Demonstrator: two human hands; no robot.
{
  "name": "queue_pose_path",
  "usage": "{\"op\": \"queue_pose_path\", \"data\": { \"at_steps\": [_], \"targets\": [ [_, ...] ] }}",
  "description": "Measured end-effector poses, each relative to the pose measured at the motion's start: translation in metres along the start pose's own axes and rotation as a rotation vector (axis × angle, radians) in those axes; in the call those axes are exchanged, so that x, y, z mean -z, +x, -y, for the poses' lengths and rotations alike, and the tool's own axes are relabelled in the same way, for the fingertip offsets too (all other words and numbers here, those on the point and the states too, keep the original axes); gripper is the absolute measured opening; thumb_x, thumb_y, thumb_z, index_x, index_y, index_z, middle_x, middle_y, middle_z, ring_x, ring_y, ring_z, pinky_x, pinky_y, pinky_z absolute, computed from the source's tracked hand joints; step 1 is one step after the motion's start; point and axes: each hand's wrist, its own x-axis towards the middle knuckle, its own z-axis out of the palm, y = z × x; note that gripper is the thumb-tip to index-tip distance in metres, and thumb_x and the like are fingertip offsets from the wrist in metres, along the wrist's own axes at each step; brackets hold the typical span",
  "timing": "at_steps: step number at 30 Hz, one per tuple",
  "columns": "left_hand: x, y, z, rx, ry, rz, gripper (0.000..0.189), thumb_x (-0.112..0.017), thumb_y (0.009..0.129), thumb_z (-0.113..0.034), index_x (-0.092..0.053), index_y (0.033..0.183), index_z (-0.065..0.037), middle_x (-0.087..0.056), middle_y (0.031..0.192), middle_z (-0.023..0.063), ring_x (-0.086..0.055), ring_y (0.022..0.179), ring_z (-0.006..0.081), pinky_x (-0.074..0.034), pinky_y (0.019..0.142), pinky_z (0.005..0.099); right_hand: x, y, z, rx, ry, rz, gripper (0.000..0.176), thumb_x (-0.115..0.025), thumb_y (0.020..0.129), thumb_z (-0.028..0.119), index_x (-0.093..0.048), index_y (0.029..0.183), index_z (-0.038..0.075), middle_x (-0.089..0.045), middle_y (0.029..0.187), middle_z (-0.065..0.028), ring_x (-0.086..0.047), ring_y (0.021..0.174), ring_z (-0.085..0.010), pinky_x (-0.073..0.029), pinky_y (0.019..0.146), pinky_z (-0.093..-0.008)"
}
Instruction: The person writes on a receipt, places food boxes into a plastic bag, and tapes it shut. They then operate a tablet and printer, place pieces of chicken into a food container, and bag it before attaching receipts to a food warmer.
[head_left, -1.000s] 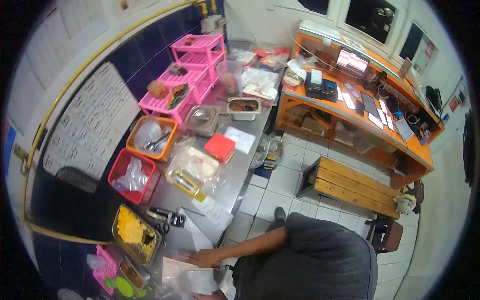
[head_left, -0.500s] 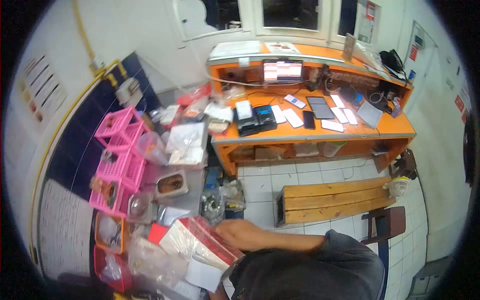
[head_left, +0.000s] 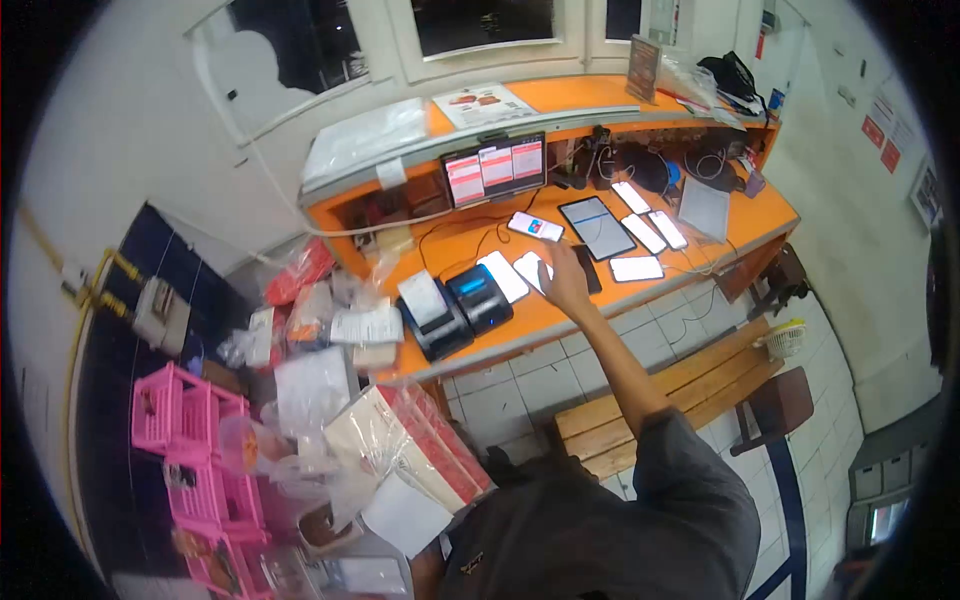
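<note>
A plastic-wrapped package [head_left: 425, 440] with red and cream sides rests against my body, and a white paper [head_left: 407, 513] lies over its near end. My left forearm [head_left: 428, 570] comes up under that end; the fingers of the left hand are hidden behind the package. Over the orange desk [head_left: 420, 262] reaches my right hand [head_left: 567, 278], fingers stretched out, right at a lit phone [head_left: 530, 268]. A dark phone [head_left: 588, 268] lies partly behind this hand. Another lit phone [head_left: 536, 226] sits just beyond the fingertips, beside a tablet [head_left: 598, 228].
Two black printers [head_left: 480, 298] and a monitor [head_left: 495, 170] stand on the desk's left part. Several more lit phones [head_left: 636, 269] lie to the right. Pink baskets [head_left: 215, 490] and bags crowd the left counter. A wooden bench [head_left: 590, 425] stands before the desk.
My right hand has left the side of the package and stretched forward to the phones on the desk. The view has moved closer to the desk, and the package has come along.
</note>
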Motion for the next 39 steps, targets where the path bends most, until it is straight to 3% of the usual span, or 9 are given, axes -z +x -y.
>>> {"op": "queue_pose_path", "data": {
  "at_steps": [3,8,15,18,20,21,25,29,39],
  "targets": [
    [-0.034,0.042,-0.031,0.008,0.040,0.050,0.039,-0.041,0.099,-0.034,-0.056,0.117,-0.003,-0.059,0.113,0.0102,-0.057,0.097,0.0255,-0.048,0.086,0.0423,-0.031,0.066,-0.027,-0.211,-0.039,0.157,0.051,-0.062,0.087,0.012,-0.047,0.135,0.001,-0.050,0.129,-0.0261,-0.048,0.118,-0.0433,-0.042,0.098,-0.0489],
    [-0.086,0.087,-0.065,0.025,0.076,0.095,0.040,-0.041,0.099,-0.035,-0.056,0.118,-0.003,-0.058,0.114,0.0103,-0.057,0.099,0.0261,-0.048,0.087,0.0432,-0.096,0.136,-0.065,-0.016,-0.255,-0.064,0.069,-0.066,0.085,0.015,-0.036,0.145,-0.001,-0.036,0.137,-0.0391,-0.036,0.128,-0.0549,-0.032,0.107,-0.0569],
    [-0.146,0.125,-0.087,0.026,0.100,0.105,0.041,-0.040,0.099,-0.036,-0.056,0.119,-0.003,-0.058,0.116,0.0106,-0.057,0.100,0.0269,-0.048,0.088,0.0444,-0.137,0.128,-0.096,-0.029,-0.371,-0.035,0.072,-0.067,0.085,0.017,-0.034,0.147,0.000,-0.030,0.142,-0.0401,-0.029,0.133,-0.0580,-0.028,0.109,-0.0591],
    [-0.175,0.139,-0.088,0.027,0.099,0.123,0.042,-0.040,0.100,-0.036,-0.056,0.120,-0.003,-0.058,0.117,0.0107,-0.057,0.101,0.0273,-0.048,0.089,0.0450,-0.137,0.101,-0.106,-0.086,-0.336,0.057,0.064,-0.065,0.088,0.020,-0.039,0.141,-0.005,-0.032,0.140,-0.0412,-0.034,0.128,-0.0564,-0.029,0.109,-0.0587],
    [-0.193,0.147,-0.089,0.025,0.101,0.129,0.042,-0.040,0.100,-0.037,-0.056,0.120,-0.003,-0.058,0.117,0.0108,-0.057,0.101,0.0275,-0.048,0.089,0.0453,-0.138,0.098,-0.119,-0.156,-0.098,-0.047,0.060,-0.065,0.088,0.020,-0.042,0.137,-0.006,-0.033,0.140,-0.0377,-0.035,0.129,-0.0532,-0.031,0.108,-0.0560],
    [-0.203,0.153,-0.090,0.018,0.100,0.136,0.043,-0.040,0.100,-0.037,-0.056,0.120,-0.003,-0.058,0.118,0.0108,-0.057,0.102,0.0276,-0.048,0.090,0.0455,-0.137,0.102,-0.128,-0.113,-0.133,-0.123,0.059,-0.066,0.089,0.021,-0.043,0.136,-0.006,-0.041,0.136,-0.0324,-0.041,0.127,-0.0464,-0.036,0.105,-0.0513],
    [-0.229,0.162,-0.089,0.026,0.096,0.149,0.043,-0.039,0.100,-0.037,-0.056,0.121,-0.003,-0.058,0.119,0.0109,-0.057,0.103,0.0281,-0.048,0.090,0.0462,-0.122,0.143,-0.152,-0.199,0.034,-0.187,0.057,-0.068,0.087,0.019,-0.047,0.133,-0.006,-0.057,0.122,-0.0230,-0.054,0.118,-0.0360,-0.045,0.095,-0.0433],
    [-0.245,0.165,-0.090,0.031,0.102,0.156,0.044,-0.039,0.100,-0.038,-0.056,0.122,-0.003,-0.057,0.120,0.0111,-0.057,0.104,0.0286,-0.048,0.091,0.0469,-0.116,0.167,-0.176,-0.113,0.095,-0.053,0.046,-0.071,0.085,0.018,-0.055,0.123,-0.004,-0.064,0.111,-0.0205,-0.064,0.104,-0.0317,-0.049,0.090,-0.0407],
    [-0.279,0.171,-0.101,0.038,0.094,0.166,0.046,-0.038,0.100,-0.039,-0.055,0.124,-0.004,-0.057,0.123,0.0114,-0.057,0.106,0.0298,-0.048,0.093,0.0487,-0.112,0.177,-0.179,-0.188,0.287,0.043,0.041,-0.074,0.081,0.016,-0.060,0.112,-0.007,-0.068,0.102,-0.0218,-0.069,0.095,-0.0306,-0.054,0.084,-0.0369]
  ]
}}
